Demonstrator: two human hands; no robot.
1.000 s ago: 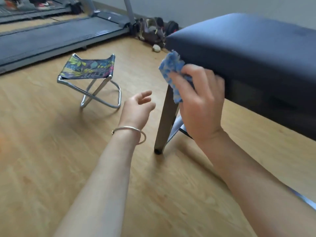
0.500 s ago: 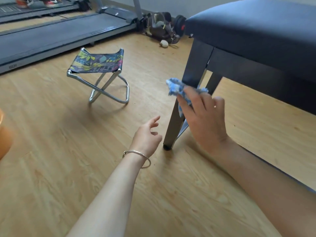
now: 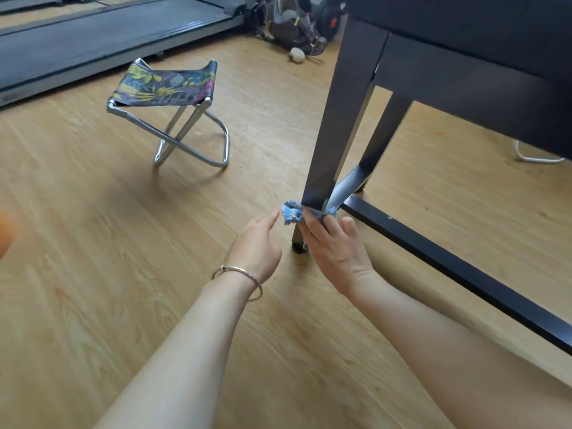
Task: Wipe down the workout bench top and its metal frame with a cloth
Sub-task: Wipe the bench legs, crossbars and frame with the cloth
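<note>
Pinching a crumpled blue cloth (image 3: 292, 212) in the right hand (image 3: 335, 252), fingers curled round it, and pressing it against the low end of the bench's near leg (image 3: 337, 119), just above the black foot on the wooden floor (image 3: 93, 227). Hovering the left hand (image 3: 257, 246) just beside the cloth, fingers relaxed and loosely straight, gripping nothing, index tip nearly touching the blue fabric; wearing a thin metal bangle (image 3: 244, 277) on that wrist. Working beneath the dark padded bench top (image 3: 464, 13), showing only at the upper right, with the frame's long black floor bar (image 3: 464, 270) running from the leg toward the lower right, close beside the right forearm. Having a second leg (image 3: 383, 131) standing right behind the first, crowding the far side of the cloth. Leaving a small folding stool (image 3: 167, 88) with a leafy print seat well apart to the left, a treadmill (image 3: 108, 35) across the top left, a dark bag (image 3: 291, 23) and a pale round lump (image 3: 296, 54) beyond the bench. Catching an orange blur (image 3: 4, 233) at the left edge, too soft for telling.
</note>
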